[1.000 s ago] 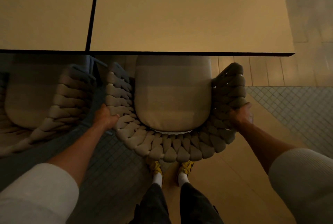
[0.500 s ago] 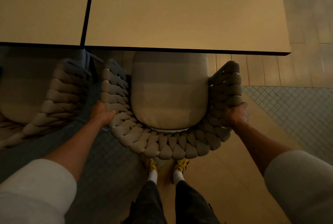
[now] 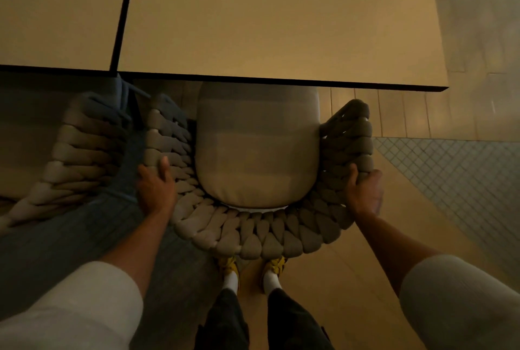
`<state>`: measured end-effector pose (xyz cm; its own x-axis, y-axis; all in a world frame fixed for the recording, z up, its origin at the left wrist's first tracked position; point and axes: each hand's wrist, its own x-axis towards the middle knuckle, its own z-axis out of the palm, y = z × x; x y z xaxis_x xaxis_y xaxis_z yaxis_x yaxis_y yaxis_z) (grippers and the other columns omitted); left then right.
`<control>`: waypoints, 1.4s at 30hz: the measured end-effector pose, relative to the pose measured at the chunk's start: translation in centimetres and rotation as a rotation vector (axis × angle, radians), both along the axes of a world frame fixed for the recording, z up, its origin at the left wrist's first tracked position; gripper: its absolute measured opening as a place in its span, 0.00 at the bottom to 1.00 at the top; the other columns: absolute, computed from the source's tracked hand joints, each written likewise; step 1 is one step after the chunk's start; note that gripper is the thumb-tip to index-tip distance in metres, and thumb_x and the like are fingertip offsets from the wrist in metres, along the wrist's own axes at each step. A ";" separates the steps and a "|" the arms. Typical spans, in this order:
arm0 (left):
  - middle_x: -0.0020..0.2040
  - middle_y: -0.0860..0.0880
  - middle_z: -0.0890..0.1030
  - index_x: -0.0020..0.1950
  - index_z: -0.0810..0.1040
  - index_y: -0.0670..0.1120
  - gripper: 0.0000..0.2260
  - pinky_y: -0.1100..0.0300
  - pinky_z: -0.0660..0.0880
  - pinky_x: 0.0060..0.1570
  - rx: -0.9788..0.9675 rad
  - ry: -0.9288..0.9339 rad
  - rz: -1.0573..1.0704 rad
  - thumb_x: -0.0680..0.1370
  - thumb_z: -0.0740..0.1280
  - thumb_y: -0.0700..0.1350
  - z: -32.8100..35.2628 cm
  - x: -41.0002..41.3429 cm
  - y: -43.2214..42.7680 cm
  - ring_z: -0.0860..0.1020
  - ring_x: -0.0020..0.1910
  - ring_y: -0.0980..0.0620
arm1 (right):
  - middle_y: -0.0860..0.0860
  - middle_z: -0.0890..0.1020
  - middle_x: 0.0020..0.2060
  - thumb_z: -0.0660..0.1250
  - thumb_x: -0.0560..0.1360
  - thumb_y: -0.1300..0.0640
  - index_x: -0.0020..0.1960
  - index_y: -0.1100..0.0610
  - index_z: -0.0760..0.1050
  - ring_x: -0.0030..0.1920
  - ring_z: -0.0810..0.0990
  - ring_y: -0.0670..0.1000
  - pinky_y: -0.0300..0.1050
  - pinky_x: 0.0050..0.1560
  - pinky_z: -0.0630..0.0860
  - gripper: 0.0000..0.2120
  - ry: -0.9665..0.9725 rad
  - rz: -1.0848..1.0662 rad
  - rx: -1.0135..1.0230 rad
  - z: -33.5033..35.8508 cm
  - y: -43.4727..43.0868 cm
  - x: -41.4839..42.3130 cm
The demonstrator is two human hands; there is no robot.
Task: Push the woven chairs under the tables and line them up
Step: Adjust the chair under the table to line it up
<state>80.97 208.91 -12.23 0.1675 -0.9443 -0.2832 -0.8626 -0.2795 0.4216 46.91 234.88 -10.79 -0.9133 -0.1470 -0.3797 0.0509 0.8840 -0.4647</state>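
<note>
Since a moment ago we have regripped. The left hand point(image 3: 156, 189) and right hand point(image 3: 365, 192) now lay thumbs over the chair point(image 3: 253, 240) rim, fingers clamped on its outer weave. Between the fingers, the chair has barely advanced. Its cushion point(image 3: 257, 152) is mostly short of the worktop point(image 3: 281, 26) edge, so pushing remains. We count two chairs, the second chair point(image 3: 76, 158) left of the left fingers, and two worktops.

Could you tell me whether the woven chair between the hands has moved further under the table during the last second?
No, not noticeably: the woven chair shows about as much cushion past the table edge as before.
</note>
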 end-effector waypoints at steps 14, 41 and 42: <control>0.59 0.29 0.78 0.62 0.70 0.36 0.27 0.39 0.73 0.47 -0.141 -0.063 -0.006 0.85 0.56 0.62 -1.7 0.4 -0.3 0.79 0.55 0.28 | 0.63 0.80 0.52 0.58 0.82 0.35 0.57 0.54 0.64 0.50 0.81 0.67 0.60 0.48 0.78 0.22 0.127 -0.024 0.016 -2.3 0.0 0.6; 0.84 0.44 0.57 0.84 0.55 0.53 0.37 0.36 0.63 0.74 0.273 -0.260 -0.787 0.79 0.66 0.60 11.4 3.0 2.8 0.55 0.82 0.39 | 0.58 0.53 0.83 0.67 0.76 0.34 0.83 0.55 0.49 0.81 0.55 0.63 0.65 0.77 0.63 0.47 -0.085 0.437 0.236 9.2 0.4 5.4; 0.85 0.46 0.54 0.84 0.52 0.55 0.37 0.36 0.60 0.76 0.270 -0.308 -0.883 0.80 0.65 0.62 12.2 3.0 3.1 0.51 0.83 0.40 | 0.57 0.51 0.83 0.67 0.76 0.33 0.84 0.54 0.49 0.82 0.53 0.62 0.65 0.78 0.61 0.47 -0.086 0.493 0.245 10.0 0.7 5.9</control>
